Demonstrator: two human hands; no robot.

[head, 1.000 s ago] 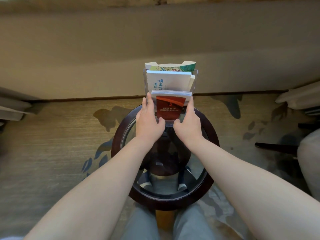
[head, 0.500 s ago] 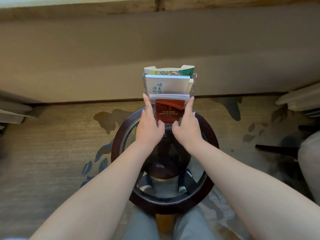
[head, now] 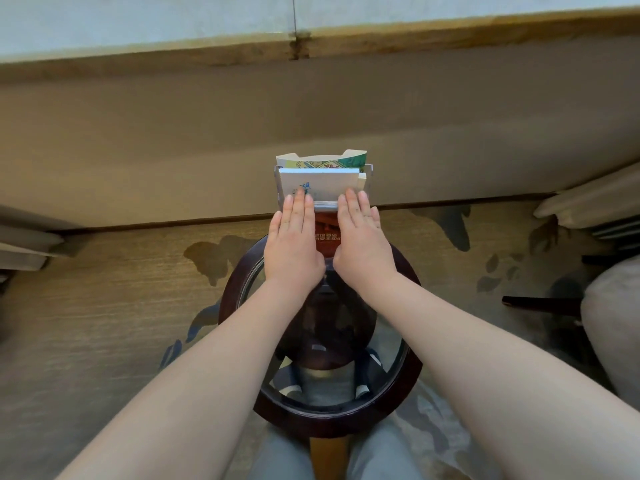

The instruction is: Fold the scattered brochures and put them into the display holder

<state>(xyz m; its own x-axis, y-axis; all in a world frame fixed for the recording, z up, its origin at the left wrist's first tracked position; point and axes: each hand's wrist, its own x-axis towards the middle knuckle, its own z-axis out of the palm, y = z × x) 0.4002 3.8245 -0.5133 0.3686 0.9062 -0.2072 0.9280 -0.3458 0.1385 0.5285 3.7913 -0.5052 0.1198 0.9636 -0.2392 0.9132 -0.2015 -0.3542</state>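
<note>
A clear tiered display holder [head: 369, 169] stands at the far edge of a round glass-topped table [head: 408, 372]. Its back tier holds a green-patterned brochure [head: 322, 162], its middle tier white brochures with blue characters [head: 325, 183], and its front tier a stack of red brochures [head: 327, 228]. My left hand [head: 292, 244] and my right hand [head: 362, 244] lie flat with straight fingers against the front tier, one on each side of the red stack. Their fingertips reach the white top edges of that stack. My hands hide most of the red cover.
The table has a dark wooden rim, and my knees show beneath the glass. Patterned carpet runs to a beige wall panel [head: 311, 116] just behind the holder. A pale upholstered seat [head: 613, 323] sits at the right, and light furniture edges at both sides.
Both hands slid up and inward over the front of the red stack, going from gripping its sides to lying flat on it. The stack sits lower in its tier.
</note>
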